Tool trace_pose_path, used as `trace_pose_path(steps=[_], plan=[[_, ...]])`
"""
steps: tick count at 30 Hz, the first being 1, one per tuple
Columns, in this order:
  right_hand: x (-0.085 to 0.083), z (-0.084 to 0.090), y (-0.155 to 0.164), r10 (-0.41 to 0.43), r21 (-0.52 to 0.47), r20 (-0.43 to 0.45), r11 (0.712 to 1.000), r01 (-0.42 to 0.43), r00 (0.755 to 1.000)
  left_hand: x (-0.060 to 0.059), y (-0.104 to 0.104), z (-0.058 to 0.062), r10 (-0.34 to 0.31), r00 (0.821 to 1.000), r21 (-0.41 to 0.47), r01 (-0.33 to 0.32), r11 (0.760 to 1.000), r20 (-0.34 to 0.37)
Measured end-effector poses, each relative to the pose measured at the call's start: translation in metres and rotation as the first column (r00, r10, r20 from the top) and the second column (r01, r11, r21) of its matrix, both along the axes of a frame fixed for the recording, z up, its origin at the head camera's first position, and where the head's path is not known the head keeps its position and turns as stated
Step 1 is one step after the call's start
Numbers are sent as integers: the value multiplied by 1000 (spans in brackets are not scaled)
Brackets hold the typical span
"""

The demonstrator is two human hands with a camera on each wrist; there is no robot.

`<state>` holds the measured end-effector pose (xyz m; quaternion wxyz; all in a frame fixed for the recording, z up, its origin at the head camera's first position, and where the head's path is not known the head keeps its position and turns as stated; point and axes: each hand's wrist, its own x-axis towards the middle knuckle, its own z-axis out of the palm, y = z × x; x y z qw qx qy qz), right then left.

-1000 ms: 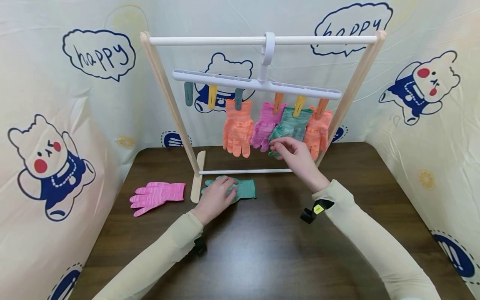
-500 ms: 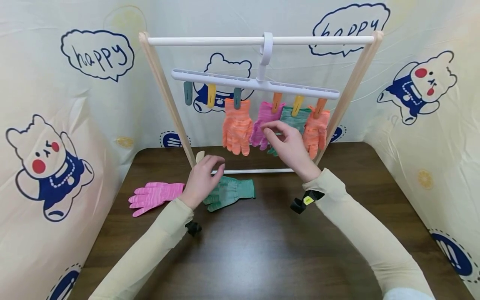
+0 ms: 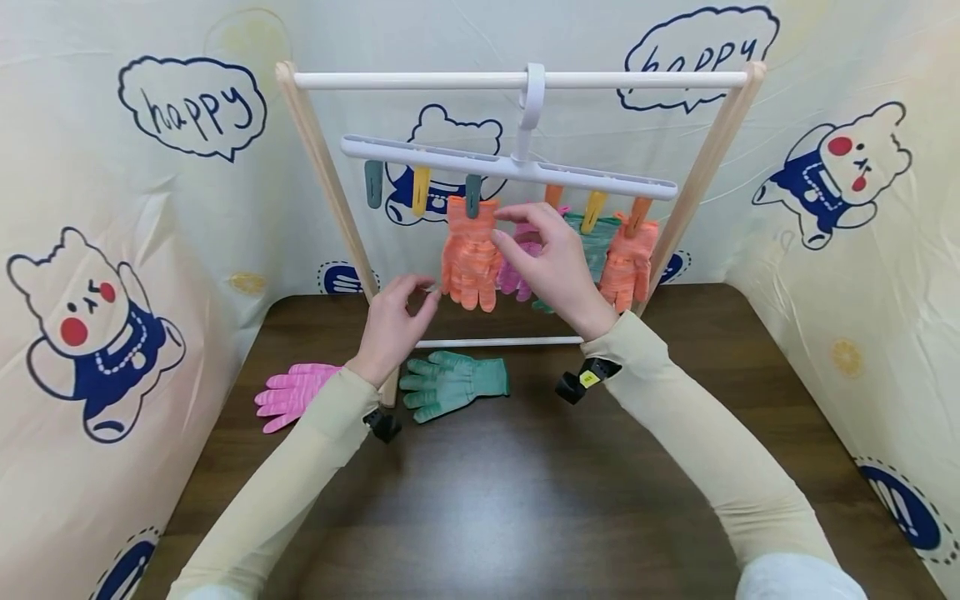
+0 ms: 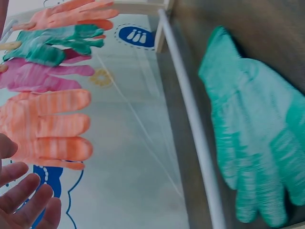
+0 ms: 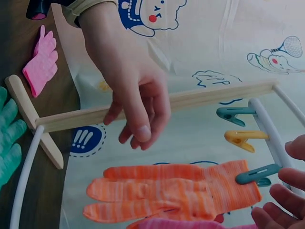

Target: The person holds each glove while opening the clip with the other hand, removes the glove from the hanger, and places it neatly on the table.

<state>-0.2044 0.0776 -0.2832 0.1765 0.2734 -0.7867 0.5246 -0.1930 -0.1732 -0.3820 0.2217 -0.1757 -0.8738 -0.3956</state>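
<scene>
- My right hand (image 3: 551, 267), grip loosely open and empty, nears the teal clip (image 3: 472, 195) on the left orange glove (image 3: 471, 260).
- My left hand (image 3: 393, 321), also empty, should steady that glove's fingers before I squeeze the clip.

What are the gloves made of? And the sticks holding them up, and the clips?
The orange glove and the green glove on the table look like knitted yarn: soft, streaky, with ribbed cuffs. The slanted side post looks like bare pale wood. The white top bar is smooth, probably plastic or painted metal. The teal clip looks like shiny hard plastic.
</scene>
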Motion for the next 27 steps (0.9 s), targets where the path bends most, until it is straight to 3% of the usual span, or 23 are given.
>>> trace_pose_path(steps=[13, 19, 27], plan=[[-13, 6, -19, -71, 0, -44, 997, 71, 996, -28, 10, 30, -45, 989, 192, 17, 981, 141], [-23, 9, -25, -66, 0, -4, 998, 66, 998, -37, 19, 44, -103, 973, 322, 32, 946, 206], [-34, 10, -27, -64, 2, 43, 998, 64, 997, -46, 29, 51, -154, 968, 419, 57, 906, 200]])
